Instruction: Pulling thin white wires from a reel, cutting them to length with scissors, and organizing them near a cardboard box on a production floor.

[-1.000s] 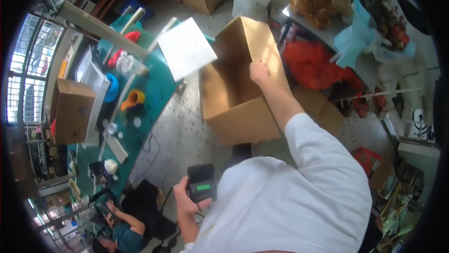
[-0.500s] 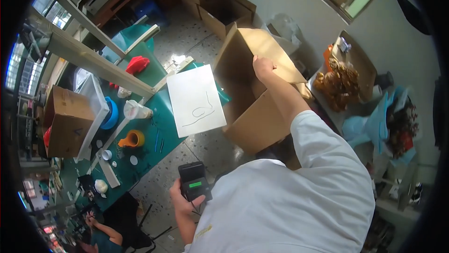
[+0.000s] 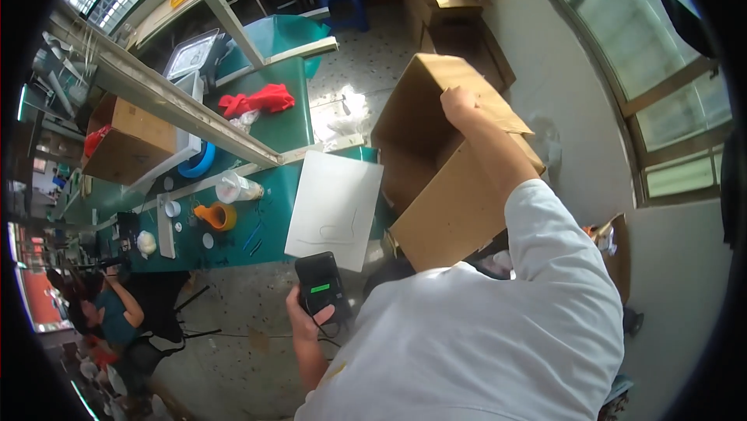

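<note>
Black plastic is filling the left hand [image 3: 307, 316]: it is holding a device [image 3: 319, 271] with a green patch, the thumb lying across its front. Farther forward and to its right, the right hand [image 3: 463, 103] is curling over the upper edge of the box [image 3: 451, 222], which is gaping open to that hand's left; what is bearing its base is not showing. For a steady hold, I am judging, the right hand should be gripping a stiff part of the edge, and the left should be keeping the cord clear of the box. Just beyond the left hand, a white sheet [image 3: 338, 195] is lying over the edge of the desk [image 3: 272, 226]. Farther left, a cup [image 3: 236, 187] is standing, and beyond it a red cloth [image 3: 261, 100] is lying. Well past both hands, a blue stool [image 3: 341, 1] is standing.

Compared with half a second ago, the view is turning: the sheet is now reaching down to the device, the stool is showing more clearly, and both hands are keeping their holds.
</note>
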Motion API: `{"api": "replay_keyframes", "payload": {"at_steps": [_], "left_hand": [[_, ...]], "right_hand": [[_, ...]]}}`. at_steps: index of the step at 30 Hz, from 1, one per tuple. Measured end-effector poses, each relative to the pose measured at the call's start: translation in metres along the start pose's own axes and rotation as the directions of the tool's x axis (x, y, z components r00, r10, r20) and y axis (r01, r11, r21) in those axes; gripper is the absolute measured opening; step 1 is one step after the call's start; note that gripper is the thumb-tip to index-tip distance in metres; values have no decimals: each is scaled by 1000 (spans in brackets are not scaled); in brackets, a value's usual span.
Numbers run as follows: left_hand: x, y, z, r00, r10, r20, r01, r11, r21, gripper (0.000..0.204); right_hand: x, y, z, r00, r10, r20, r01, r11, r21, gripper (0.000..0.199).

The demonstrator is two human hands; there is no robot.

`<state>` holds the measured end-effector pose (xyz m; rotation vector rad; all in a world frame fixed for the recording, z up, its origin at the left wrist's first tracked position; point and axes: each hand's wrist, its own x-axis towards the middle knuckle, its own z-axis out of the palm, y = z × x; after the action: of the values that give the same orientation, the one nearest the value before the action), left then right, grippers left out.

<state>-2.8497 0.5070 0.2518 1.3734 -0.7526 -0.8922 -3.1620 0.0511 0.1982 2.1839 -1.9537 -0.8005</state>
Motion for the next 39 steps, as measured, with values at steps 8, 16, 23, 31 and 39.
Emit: {"api": "replay_keyframes", "payload": {"at_steps": [8,16,23,31,39], "left_hand": [[23,-31,51,974,-151,-167,162,986,50,98],[-8,-8,146,801,-321,-505,398,916,50,95],[30,23,261,839,-331,-431,293,943,-155,82],[143,16,351,835,-169,-524,192,981,-10,77],[257,5,369,933,-137,-332,67,974,-214,87]], "right_hand": [[94,-90,3,913,-406,41,401,876,-267,30],[205,-119,83,843,-537,-24,531,839,-120,39],[310,-70,25,821,-567,68,569,823,-10,26],[417,18,-109,841,-506,-194,487,863,-137,27],[550,53,-225,636,-620,-459,442,780,-442,22]]}}
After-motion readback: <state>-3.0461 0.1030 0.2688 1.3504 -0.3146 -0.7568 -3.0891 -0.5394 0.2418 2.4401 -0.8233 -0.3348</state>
